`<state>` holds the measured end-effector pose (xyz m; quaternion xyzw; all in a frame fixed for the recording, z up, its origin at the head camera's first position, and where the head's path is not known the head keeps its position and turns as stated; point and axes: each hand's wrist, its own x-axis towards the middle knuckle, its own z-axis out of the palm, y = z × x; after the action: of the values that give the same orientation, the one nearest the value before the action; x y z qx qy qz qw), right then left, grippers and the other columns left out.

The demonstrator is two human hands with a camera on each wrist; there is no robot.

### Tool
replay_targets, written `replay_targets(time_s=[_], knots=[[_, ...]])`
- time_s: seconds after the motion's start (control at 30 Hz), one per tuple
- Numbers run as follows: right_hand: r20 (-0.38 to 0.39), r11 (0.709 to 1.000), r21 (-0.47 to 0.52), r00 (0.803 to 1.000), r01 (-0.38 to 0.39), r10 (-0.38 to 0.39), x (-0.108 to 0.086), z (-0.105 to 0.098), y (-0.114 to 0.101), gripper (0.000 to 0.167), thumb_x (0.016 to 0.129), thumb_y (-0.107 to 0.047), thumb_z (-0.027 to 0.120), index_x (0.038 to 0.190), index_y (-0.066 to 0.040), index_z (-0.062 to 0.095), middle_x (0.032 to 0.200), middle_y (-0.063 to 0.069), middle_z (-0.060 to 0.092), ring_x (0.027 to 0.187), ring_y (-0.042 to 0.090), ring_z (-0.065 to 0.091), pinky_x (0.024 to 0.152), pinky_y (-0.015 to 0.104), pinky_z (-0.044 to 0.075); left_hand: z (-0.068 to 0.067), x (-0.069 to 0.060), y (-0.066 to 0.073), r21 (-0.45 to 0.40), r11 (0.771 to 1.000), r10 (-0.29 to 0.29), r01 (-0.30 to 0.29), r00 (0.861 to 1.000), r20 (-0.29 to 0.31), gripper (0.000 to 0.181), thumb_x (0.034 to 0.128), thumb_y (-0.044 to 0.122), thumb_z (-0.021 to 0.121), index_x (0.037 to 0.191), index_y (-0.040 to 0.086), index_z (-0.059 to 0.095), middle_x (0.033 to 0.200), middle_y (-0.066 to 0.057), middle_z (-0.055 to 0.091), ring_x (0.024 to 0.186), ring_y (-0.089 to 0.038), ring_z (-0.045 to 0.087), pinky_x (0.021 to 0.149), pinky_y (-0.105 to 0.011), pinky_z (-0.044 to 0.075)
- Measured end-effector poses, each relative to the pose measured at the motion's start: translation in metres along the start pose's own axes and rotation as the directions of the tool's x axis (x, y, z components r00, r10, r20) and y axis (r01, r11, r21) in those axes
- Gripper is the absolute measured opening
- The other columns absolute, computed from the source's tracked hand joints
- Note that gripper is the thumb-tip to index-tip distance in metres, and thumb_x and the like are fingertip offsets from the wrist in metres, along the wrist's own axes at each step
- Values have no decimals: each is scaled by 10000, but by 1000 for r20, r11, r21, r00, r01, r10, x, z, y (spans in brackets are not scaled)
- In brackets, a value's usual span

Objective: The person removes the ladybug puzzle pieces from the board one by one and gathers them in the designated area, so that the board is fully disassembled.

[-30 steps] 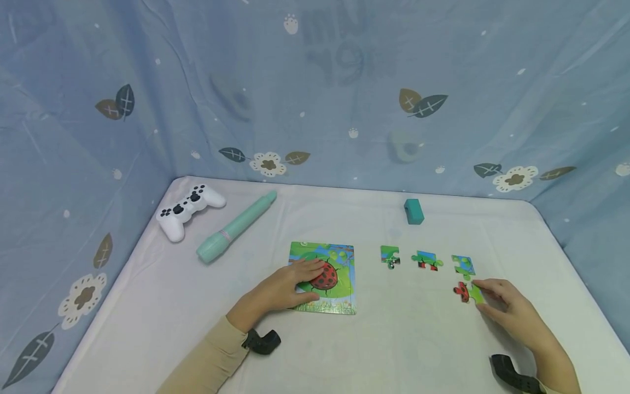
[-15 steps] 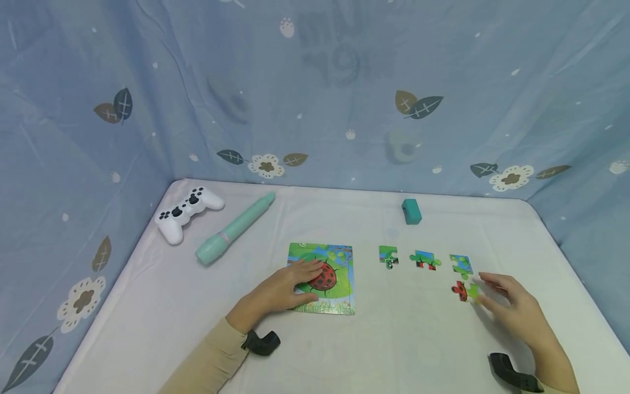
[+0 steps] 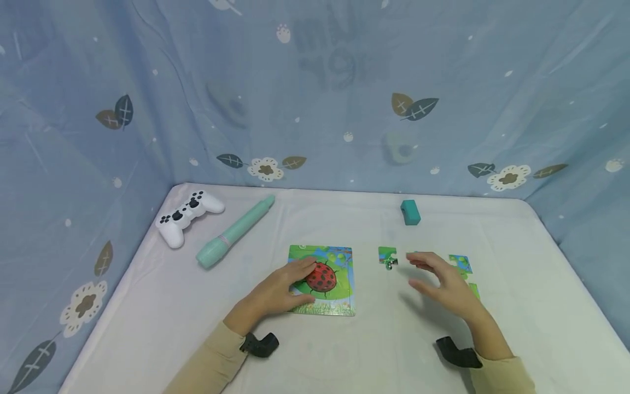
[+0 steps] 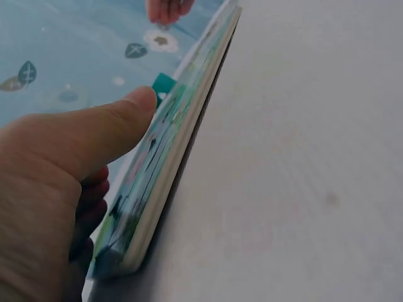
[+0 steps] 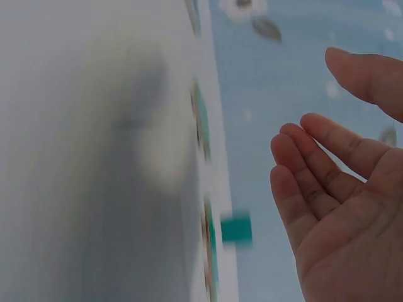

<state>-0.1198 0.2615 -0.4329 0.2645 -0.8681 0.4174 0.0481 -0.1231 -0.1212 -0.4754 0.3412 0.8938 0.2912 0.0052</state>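
Note:
My left hand [image 3: 283, 287] rests on a square ladybug puzzle board [image 3: 339, 306], fingers on its left half and thumb near the lower edge. In the left wrist view the thumb lies over the thick edge of the board [image 4: 160, 201]. Above the table, my right hand [image 3: 450, 284] holds nothing, its fingers apart from the thumb. Just left of it lies a puzzle piece [image 3: 387, 256]. Another puzzle piece [image 3: 461, 264] lies behind the hand, and a green bit of a piece [image 3: 474, 290] shows beside the wrist. One more piece is nearly hidden behind the fingers.
A white game controller [image 3: 187, 216] lies at the table's back left. Beside it is a mint-green, microphone-shaped stick [image 3: 236, 232]. A small teal block [image 3: 410, 212] sits at the back right. Blue patterned cloth [image 3: 315, 109] walls the table's back and sides.
My right hand has let go of the red-and-green piece at the right and moved left, over the row of pieces. The left hand stays on the board.

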Motion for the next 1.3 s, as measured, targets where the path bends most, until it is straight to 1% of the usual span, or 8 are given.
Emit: replay_targets(time_s=[0.17,0.27,0.33,0.53,0.77,0.93,1.03,1.3], knots=[[110,1000,27,994,-7,4,25,31,-15,475,853,-125,704,1285,-18,538,1244,113,591,1113,227,569,978,247,481,0,-6,-5,-7,1000,-16,15,999,-31,721,824,416,710,1390,37,473,1486,-71,411,1372,-280,381,1104,-436,381],[169,999,25,986,-22,18,37,48,-23,492,861,-177,700,1300,-36,530,1270,90,587,1139,240,565,971,373,497,-1,-9,-6,-8,999,-36,35,999,-24,710,835,418,698,1391,39,473,1488,-70,408,1375,-293,373,1111,-443,368],[203,998,56,979,-5,-7,45,59,-29,501,859,-170,699,1303,-18,522,1278,108,580,1153,263,562,978,413,490,-2,-9,-6,-6,999,-49,49,999,-18,701,838,422,693,1390,46,477,1488,-67,409,1375,-307,368,1116,-449,359],[292,991,120,953,53,-87,67,86,-43,539,881,-183,681,1335,25,477,1309,164,541,1192,307,543,1006,431,472,-3,-10,-6,5,998,-56,56,998,-13,665,849,428,676,1376,61,501,1472,-75,429,1369,-324,372,1128,-447,341],[339,992,123,940,-19,-24,85,107,-51,562,883,-205,679,1354,11,462,1312,151,542,1166,310,556,979,464,489,-2,-9,-7,-9,998,-63,63,998,5,661,871,450,642,1386,64,488,1476,-88,419,1369,-356,360,1115,-474,352],[353,993,108,935,-55,14,87,118,-49,565,881,-235,683,1341,18,474,1309,148,538,1145,279,567,966,422,502,0,-9,-6,-20,998,-53,53,999,9,654,875,447,641,1379,58,494,1474,-92,420,1371,-345,361,1121,-464,346],[363,995,75,931,-58,27,85,122,-48,570,875,-242,690,1342,7,478,1295,129,532,1115,240,570,938,379,512,-1,-9,-6,-9,998,-54,54,998,13,653,874,445,642,1381,61,492,1474,-87,421,1368,-346,365,1118,-460,352],[352,999,-17,935,-36,40,85,128,-49,588,846,-246,721,1340,-21,496,1306,137,474,1075,208,526,892,378,500,-3,-9,-7,5,999,-43,43,999,9,663,871,427,652,1387,48,480,1467,-107,426,1360,-362,370,1106,-468,365]])
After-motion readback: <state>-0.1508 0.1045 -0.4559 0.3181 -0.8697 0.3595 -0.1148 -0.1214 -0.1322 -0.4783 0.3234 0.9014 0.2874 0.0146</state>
